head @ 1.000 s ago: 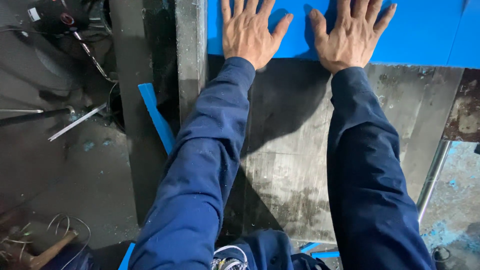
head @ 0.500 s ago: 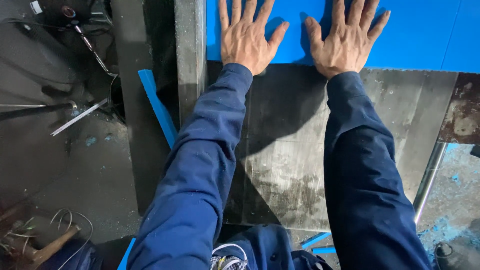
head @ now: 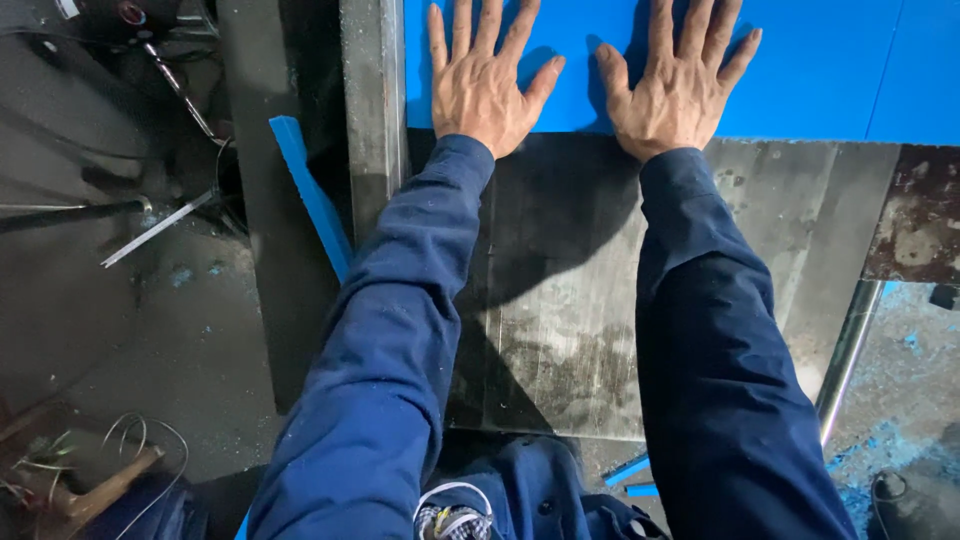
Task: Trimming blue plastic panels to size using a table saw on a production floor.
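A large flat blue sheet (head: 820, 70) lies on a worn grey metal table (head: 560, 330), its near edge running across the top of the view. My left hand (head: 485, 85) is pressed flat on the sheet near its left edge, fingers spread. Beside it, my right hand (head: 675, 85) is also pressed flat on the sheet with fingers apart. Neither hand holds anything. Both arms wear dark blue sleeves.
A grey metal fence bar (head: 372, 110) runs along the sheet's left edge. A narrow blue offcut strip (head: 310, 195) leans left of the table. Tools and cables (head: 150, 60) lie on the dark floor at left, a metal pipe (head: 848, 350) and blue scraps (head: 630, 472) at lower right.
Both hands have stayed flat on the blue sheet; the sheet's near edge sits slightly farther from me than before, and the view shifted a little.
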